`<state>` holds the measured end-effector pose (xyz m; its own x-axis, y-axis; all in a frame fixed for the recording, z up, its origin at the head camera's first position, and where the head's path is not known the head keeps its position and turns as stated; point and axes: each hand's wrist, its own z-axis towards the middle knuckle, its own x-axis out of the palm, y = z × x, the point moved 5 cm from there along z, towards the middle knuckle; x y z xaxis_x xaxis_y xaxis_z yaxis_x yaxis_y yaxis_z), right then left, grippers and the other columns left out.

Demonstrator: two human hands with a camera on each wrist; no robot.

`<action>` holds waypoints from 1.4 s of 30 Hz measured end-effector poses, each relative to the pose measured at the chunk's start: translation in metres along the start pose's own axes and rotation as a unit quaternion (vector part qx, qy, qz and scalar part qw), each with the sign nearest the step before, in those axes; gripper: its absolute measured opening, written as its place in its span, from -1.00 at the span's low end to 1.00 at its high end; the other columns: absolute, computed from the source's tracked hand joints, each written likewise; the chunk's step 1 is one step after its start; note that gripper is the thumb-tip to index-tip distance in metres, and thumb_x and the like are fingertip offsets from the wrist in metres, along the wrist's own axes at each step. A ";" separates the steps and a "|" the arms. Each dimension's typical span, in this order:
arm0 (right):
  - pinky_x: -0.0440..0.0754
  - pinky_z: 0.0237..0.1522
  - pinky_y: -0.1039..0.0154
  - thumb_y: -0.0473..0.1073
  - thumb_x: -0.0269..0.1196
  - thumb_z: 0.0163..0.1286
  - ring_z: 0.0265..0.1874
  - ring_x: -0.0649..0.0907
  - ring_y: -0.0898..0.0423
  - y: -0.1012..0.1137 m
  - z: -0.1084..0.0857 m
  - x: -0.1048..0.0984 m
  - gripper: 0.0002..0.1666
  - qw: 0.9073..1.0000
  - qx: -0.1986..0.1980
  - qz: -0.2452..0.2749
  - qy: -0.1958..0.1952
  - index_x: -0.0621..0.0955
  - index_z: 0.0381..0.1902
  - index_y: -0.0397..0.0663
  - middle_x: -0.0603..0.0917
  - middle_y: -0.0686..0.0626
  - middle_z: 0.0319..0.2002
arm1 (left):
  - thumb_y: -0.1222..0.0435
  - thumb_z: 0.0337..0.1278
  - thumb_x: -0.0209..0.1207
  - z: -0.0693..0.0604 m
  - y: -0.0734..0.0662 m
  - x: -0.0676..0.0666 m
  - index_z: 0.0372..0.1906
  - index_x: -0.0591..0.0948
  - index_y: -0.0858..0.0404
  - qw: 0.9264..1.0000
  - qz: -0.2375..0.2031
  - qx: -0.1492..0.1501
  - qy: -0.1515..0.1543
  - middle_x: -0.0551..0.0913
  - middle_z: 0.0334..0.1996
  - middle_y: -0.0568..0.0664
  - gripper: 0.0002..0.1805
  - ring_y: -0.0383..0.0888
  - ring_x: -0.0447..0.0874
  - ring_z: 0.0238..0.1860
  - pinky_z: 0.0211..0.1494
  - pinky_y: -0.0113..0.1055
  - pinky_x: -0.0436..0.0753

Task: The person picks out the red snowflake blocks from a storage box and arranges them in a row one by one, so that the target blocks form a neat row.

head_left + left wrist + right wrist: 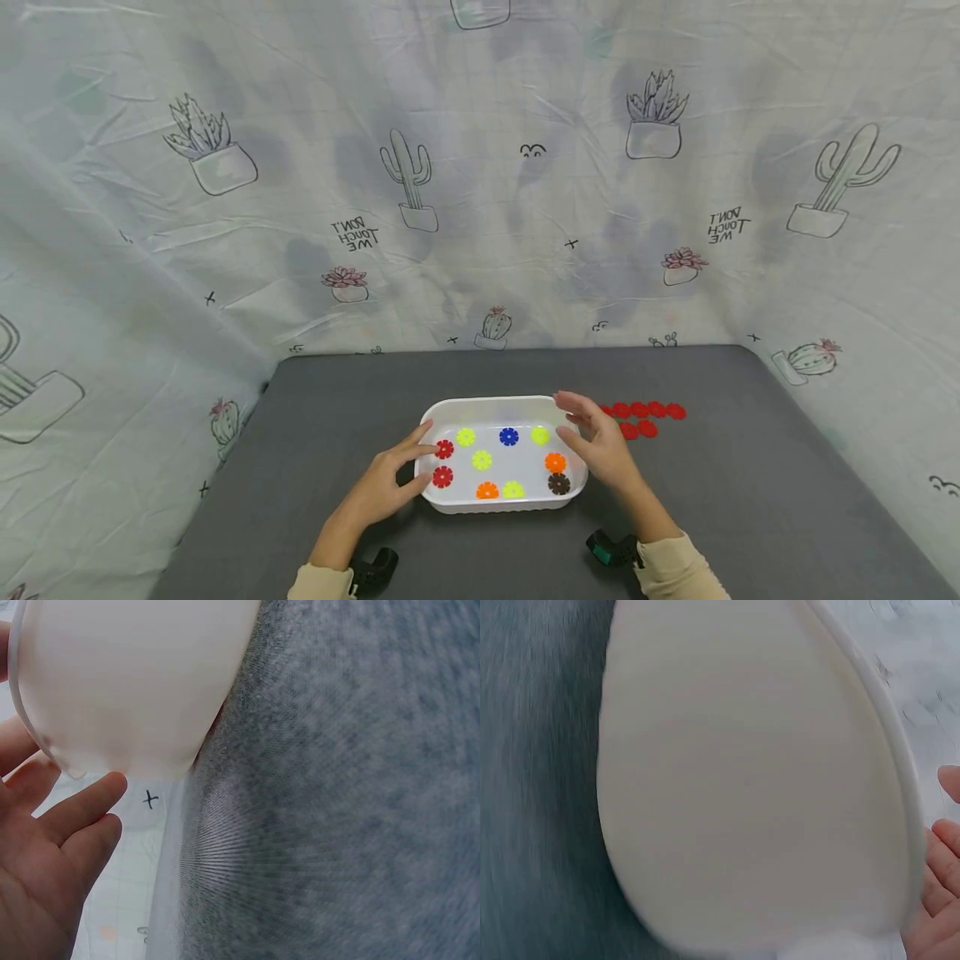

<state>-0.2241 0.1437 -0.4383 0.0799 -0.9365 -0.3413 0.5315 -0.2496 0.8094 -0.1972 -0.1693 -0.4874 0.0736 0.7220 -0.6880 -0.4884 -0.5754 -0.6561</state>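
A white oblong tray [510,505] holds several notched plastic discs: red [442,477], yellow [482,460], orange [555,462], blue [508,437] and a dark brown one [558,484]. Over its left rim reaches my left hand [378,490], fingers spread, one fingertip at the upper red disc [444,450]. In the left wrist view, two fingers [86,810] of that hand lie outside the tray wall. My right hand [603,446] is at the right rim with loosely bent fingers and nothing visible in its grasp. The right wrist view shows mostly the blurred tray wall [750,787].
Several red discs [657,409] lie in two rows on the grey table [360,379], right of the tray and partly behind my right hand. Dark wrist devices [611,550] are on both arms. A white printed cloth [480,183] encloses the table's back and sides.
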 end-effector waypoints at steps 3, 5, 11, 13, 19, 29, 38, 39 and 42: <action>0.48 0.17 -0.03 -0.44 0.23 0.24 0.14 0.50 -0.27 0.011 0.003 0.016 -0.47 0.999 0.004 0.014 0.032 0.41 0.18 -0.44 0.51 -0.38 0.15 | 0.23 0.12 0.21 0.000 0.000 0.000 0.08 0.62 0.20 1.000 0.001 0.002 -0.003 0.29 0.40 0.03 -0.62 0.05 0.34 0.34 0.25 0.18 0.37; 0.45 0.16 -0.10 -0.38 0.24 0.26 0.16 0.51 -0.22 0.008 0.005 0.026 -0.47 0.999 0.007 0.015 0.050 0.42 0.19 -0.38 0.52 -0.32 0.16 | 0.24 0.12 0.21 -0.001 0.000 0.000 0.08 0.62 0.20 1.000 0.002 0.005 -0.005 0.30 0.40 0.03 -0.62 0.04 0.34 0.35 0.25 0.18 0.38; 0.47 0.18 -0.04 -0.26 0.25 0.29 0.18 0.52 -0.11 -0.005 0.013 0.057 -0.47 0.994 0.024 0.023 0.100 0.44 0.22 -0.20 0.53 -0.20 0.19 | 0.25 0.11 0.22 -0.001 -0.001 0.000 0.07 0.63 0.20 1.000 0.007 0.009 -0.009 0.30 0.39 0.03 -0.62 0.04 0.35 0.34 0.25 0.16 0.39; 0.46 0.19 -0.04 -0.26 0.24 0.30 0.19 0.52 -0.12 -0.005 0.015 0.067 -0.46 0.991 0.035 0.032 0.121 0.42 0.23 -0.21 0.52 -0.23 0.19 | 0.24 0.11 0.22 -0.001 0.000 0.000 0.07 0.62 0.20 1.000 0.005 0.005 -0.007 0.30 0.40 0.02 -0.62 0.03 0.34 0.34 0.25 0.16 0.39; 0.41 0.20 -0.14 -0.36 0.21 0.29 0.18 0.50 -0.22 -0.004 0.019 0.096 -0.45 0.980 0.061 0.045 0.186 0.39 0.24 -0.35 0.50 -0.34 0.18 | 0.23 0.12 0.21 -0.001 0.001 0.001 0.09 0.62 0.19 1.000 -0.003 -0.005 0.000 0.28 0.41 -0.02 -0.61 0.03 0.33 0.35 0.26 0.16 0.37; 0.51 0.17 0.02 -0.26 0.24 0.27 0.12 0.57 -0.06 0.000 0.026 0.128 -0.51 0.953 0.077 -0.009 0.294 0.49 0.17 -0.22 0.59 -0.16 0.12 | 0.23 0.13 0.21 -0.001 0.001 0.000 0.09 0.61 0.21 1.000 -0.001 0.007 -0.001 0.29 0.40 0.01 -0.61 0.05 0.35 0.34 0.24 0.19 0.38; 0.60 0.03 0.30 -0.27 0.27 0.22 0.05 0.62 0.04 -0.004 0.027 0.154 -0.56 0.928 0.115 -0.041 0.352 0.56 0.09 -0.16 0.64 -0.07 0.06 | 0.26 0.14 0.21 -0.002 -0.003 -0.001 0.12 0.59 0.21 0.999 0.007 0.030 -0.005 0.29 0.40 0.07 -0.60 0.09 0.39 0.31 0.20 0.17 0.43; 0.60 0.03 0.32 -0.28 0.28 0.21 0.04 0.62 0.07 -0.004 0.027 0.157 -0.56 0.926 0.117 -0.046 0.356 0.56 0.09 -0.16 0.65 -0.06 0.05 | 0.27 0.14 0.21 -0.002 -0.004 -0.001 0.13 0.58 0.20 0.999 0.006 0.032 -0.006 0.29 0.40 0.08 -0.59 0.10 0.39 0.30 0.20 0.17 0.43; 0.59 0.04 0.33 -0.31 0.28 0.20 0.01 0.62 0.12 -0.004 0.027 0.163 -0.57 0.921 0.116 -0.059 0.367 0.57 0.07 -0.15 0.65 -0.04 0.04 | 0.28 0.14 0.20 -0.002 -0.006 -0.002 0.13 0.58 0.20 0.999 0.005 0.038 -0.008 0.29 0.40 0.10 -0.60 0.12 0.41 0.29 0.19 0.16 0.45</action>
<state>-0.2363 -0.0142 -0.4845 0.6268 -0.5033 -0.5949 0.3846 -0.4642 0.7979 -0.1923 -0.1680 -0.4829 0.0551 0.7219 -0.6898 -0.5532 -0.5531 -0.6230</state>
